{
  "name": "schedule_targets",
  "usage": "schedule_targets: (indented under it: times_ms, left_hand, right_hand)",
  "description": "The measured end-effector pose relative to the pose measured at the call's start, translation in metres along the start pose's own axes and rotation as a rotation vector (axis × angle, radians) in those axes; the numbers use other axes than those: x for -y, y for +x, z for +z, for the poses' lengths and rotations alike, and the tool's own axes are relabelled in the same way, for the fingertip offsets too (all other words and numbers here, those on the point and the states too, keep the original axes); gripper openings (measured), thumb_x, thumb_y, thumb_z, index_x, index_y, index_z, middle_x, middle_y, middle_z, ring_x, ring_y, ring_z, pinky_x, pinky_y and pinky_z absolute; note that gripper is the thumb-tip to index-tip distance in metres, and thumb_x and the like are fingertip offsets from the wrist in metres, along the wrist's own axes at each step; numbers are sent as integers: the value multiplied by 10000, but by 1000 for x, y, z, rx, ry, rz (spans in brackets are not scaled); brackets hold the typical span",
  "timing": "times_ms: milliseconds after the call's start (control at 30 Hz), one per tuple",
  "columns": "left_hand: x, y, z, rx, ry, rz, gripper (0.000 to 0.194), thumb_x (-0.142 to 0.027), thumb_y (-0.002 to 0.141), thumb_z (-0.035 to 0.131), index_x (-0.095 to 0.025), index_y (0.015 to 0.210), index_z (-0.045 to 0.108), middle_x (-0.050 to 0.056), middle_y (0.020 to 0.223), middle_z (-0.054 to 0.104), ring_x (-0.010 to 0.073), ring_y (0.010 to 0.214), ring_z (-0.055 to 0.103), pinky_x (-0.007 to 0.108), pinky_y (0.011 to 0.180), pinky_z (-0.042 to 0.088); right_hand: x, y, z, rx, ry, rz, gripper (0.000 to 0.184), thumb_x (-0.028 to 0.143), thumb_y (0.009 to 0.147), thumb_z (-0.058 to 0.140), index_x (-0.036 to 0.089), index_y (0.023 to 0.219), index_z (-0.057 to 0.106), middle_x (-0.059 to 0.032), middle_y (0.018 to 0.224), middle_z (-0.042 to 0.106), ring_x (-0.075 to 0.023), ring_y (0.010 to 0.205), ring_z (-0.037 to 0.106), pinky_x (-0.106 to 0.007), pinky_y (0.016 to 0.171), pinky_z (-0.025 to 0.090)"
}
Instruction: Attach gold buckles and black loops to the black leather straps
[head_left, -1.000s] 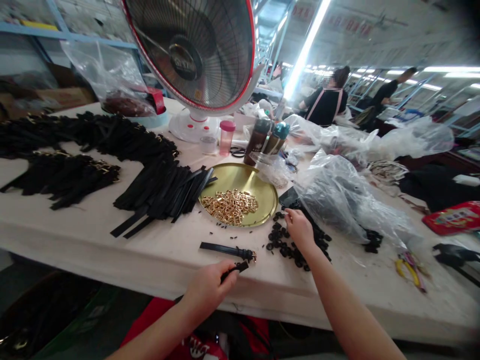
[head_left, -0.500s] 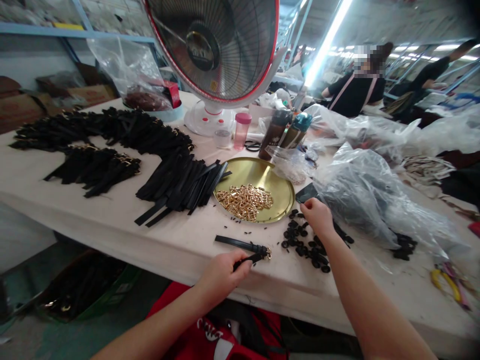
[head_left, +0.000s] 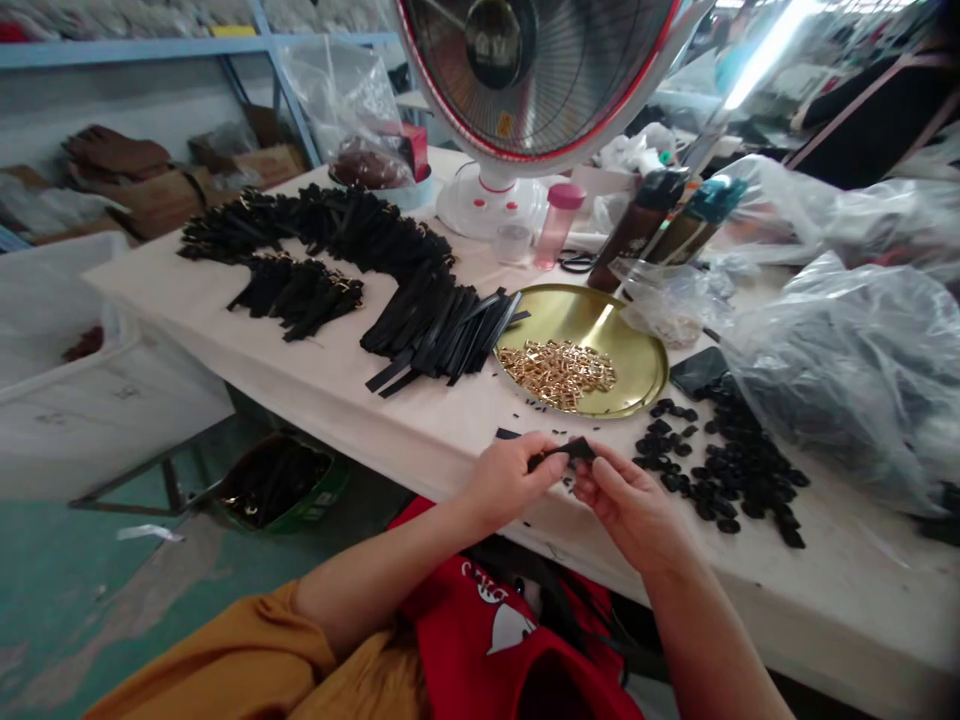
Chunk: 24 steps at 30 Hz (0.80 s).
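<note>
My left hand (head_left: 517, 475) is closed round a black strap (head_left: 576, 449), whose free end sticks up between thumb and fingers. Beside it my right hand (head_left: 624, 492) pinches at the strap's end; whether a small part is also between those fingertips I cannot tell. Just beyond the hands lies a round gold tray (head_left: 637, 365) bearing a heap of gold buckles (head_left: 559, 372). To the right spread many small black pieces (head_left: 739, 455). Left of the tray is a pile of black straps (head_left: 450, 325).
A large fan (head_left: 495, 205) stands at the back, near a pink-lidded cup (head_left: 559, 225) and dark bottles (head_left: 637, 230). Clear plastic bags (head_left: 862, 370) cover the right side. A dark flat phone-like slab (head_left: 697, 372) lies by the tray. Below left are a white bin (head_left: 112, 400) and a green crate (head_left: 300, 510).
My right hand has come from the small black pieces over to the strap in my left hand. The strap's buckle end is now hidden. The view has turned left.
</note>
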<state>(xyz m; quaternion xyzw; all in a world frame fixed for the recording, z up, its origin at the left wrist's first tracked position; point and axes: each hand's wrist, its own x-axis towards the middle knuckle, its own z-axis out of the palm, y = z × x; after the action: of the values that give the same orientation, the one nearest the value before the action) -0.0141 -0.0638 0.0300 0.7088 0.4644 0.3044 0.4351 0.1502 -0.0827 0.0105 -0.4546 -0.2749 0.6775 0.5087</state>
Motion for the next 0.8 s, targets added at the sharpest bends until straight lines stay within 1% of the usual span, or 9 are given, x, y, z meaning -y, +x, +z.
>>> schedule_targets:
  times_ms: [100, 200, 267, 333, 433, 567, 667, 733, 800]
  left_hand:
    - [5, -4, -1, 29, 53, -14, 253, -344, 832, 429, -183, 874, 620, -5, 763, 627, 122, 703, 541, 199, 638, 392]
    - [8, -7, 2, 67, 67, -19, 258, -338, 834, 422, -186, 888, 623, 4, 786, 640, 131, 718, 554, 207, 654, 401]
    - [10, -7, 4, 76, 77, -22, 260, -336, 837, 414, -184, 889, 618, 4, 778, 639, 131, 705, 554, 206, 634, 397]
    - [12, -7, 6, 63, 92, -29, 258, -332, 841, 406, -182, 883, 612, 3, 766, 634, 130, 692, 551, 205, 610, 388]
    - [14, -7, 9, 41, 102, -32, 248, -314, 843, 400, -179, 879, 605, 2, 769, 629, 129, 696, 549, 204, 603, 379]
    - [17, -7, 10, 52, 73, -36, 256, -316, 840, 400, -175, 897, 606, 8, 799, 629, 129, 718, 544, 207, 628, 384]
    - [17, -7, 10, 93, 20, -75, 290, -350, 841, 389, -161, 880, 606, 0, 720, 603, 116, 649, 524, 202, 589, 378]
    - [17, -7, 10, 116, -12, -97, 314, -363, 847, 371, -148, 859, 599, -11, 650, 569, 102, 582, 500, 194, 541, 361]
    - [17, -7, 12, 105, -6, -81, 308, -352, 852, 367, -146, 859, 596, -11, 658, 572, 100, 586, 501, 192, 541, 360]
  right_hand:
    - [-10, 1, -1, -87, -106, -63, 242, 406, 676, 682, 191, 786, 679, 20, 547, 564, -67, 484, 470, -178, 455, 395]
    - [-16, 1, 0, -153, -126, -101, 236, 415, 695, 663, 180, 724, 667, 34, 511, 526, -53, 447, 435, -166, 417, 356]
    - [-19, 2, 2, -172, -93, -117, 220, 395, 691, 671, 181, 740, 671, 31, 555, 543, -50, 467, 446, -169, 436, 374]
    - [-22, 2, 4, -182, -51, -122, 222, 364, 661, 701, 197, 806, 680, 26, 637, 582, -51, 510, 480, -184, 493, 419]
    - [-26, 2, 6, -196, -22, -112, 286, 305, 605, 745, 236, 873, 675, 26, 744, 623, -56, 562, 521, -214, 573, 464]
    - [-29, 1, 6, -248, -30, -149, 255, 292, 607, 740, 239, 846, 669, 26, 744, 622, -64, 551, 531, -214, 552, 476]
    - [-28, 1, 4, -276, -77, -200, 249, 274, 623, 731, 227, 856, 656, 20, 788, 618, -65, 548, 538, -205, 530, 483]
    - [-28, 1, 4, -274, -45, -200, 246, 256, 621, 737, 231, 847, 644, 31, 778, 613, -62, 547, 547, -200, 538, 493]
    - [-30, 1, 3, -262, 40, -162, 201, 252, 617, 743, 227, 781, 630, 47, 723, 601, -61, 552, 556, -197, 562, 505]
